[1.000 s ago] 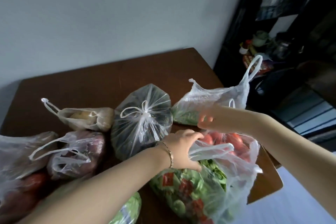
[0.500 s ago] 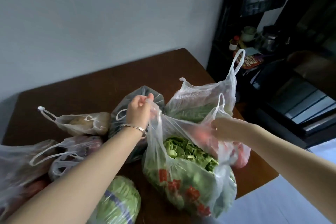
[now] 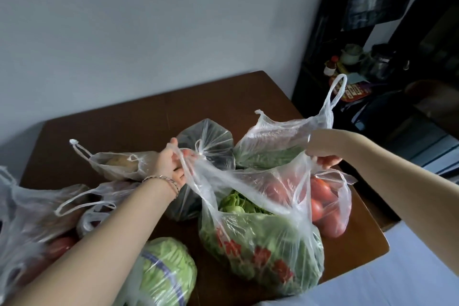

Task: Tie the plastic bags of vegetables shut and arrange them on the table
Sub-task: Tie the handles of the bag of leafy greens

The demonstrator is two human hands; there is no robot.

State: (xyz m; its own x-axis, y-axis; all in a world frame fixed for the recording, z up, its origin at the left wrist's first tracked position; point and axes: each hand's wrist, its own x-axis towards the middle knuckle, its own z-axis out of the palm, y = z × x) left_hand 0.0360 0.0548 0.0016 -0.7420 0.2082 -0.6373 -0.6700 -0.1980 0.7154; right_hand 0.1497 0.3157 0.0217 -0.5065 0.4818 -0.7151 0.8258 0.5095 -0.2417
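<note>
Our left hand grips one handle of the greens bag, our right hand the other; the bag sits on the table below, between them. We should cross both handles low, then pull evenly.

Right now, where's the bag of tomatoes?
Head view, right side: the bag of tomatoes sits at the table edge, right of the leafy-greens bag, beneath the right hand.
</note>
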